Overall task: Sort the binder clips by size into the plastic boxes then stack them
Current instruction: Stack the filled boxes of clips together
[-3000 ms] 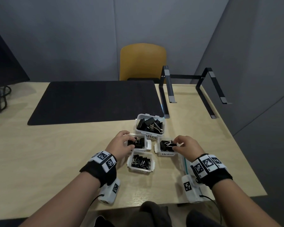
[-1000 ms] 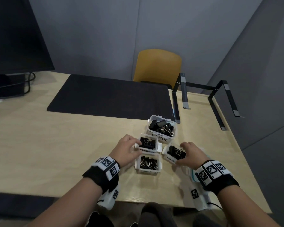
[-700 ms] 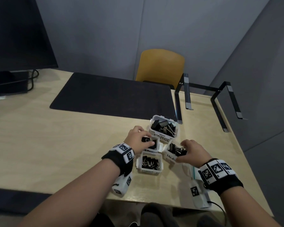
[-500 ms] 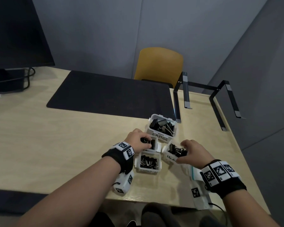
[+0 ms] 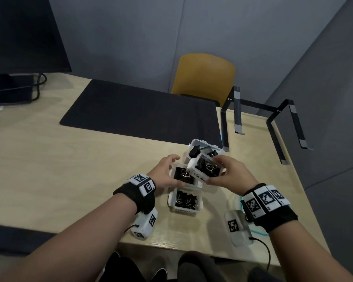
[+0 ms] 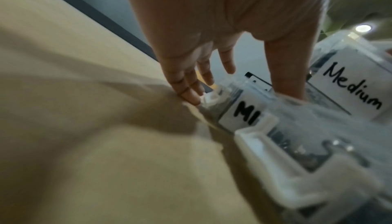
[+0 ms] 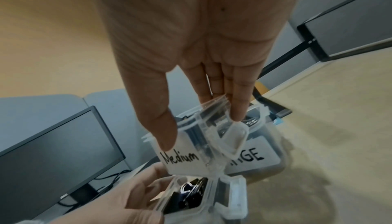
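Observation:
Four clear plastic boxes of black binder clips stand close together on the wooden table (image 5: 69, 180). My right hand (image 5: 212, 171) grips the box labelled Medium (image 5: 200, 167) (image 7: 182, 159), thumb on its label, and holds it tilted in the air over the front of the large box (image 5: 202, 146) (image 7: 254, 157). The left hand (image 5: 176, 170) (image 6: 244, 83) grips the box whose label starts "MI" (image 5: 184, 176) (image 6: 248, 115), which stands on the table. A fourth box (image 5: 184, 201) sits nearest to me, untouched.
A black desk mat (image 5: 141, 112) lies behind the boxes. A black metal stand (image 5: 273, 119) sits at the back right and a monitor (image 5: 18, 37) at the back left. A yellow chair (image 5: 204, 76) is behind the table. The table's right edge is close.
My right hand has lifted the Medium box off the table and carried it left and back, over the large box. The left hand stays on the "MI" box.

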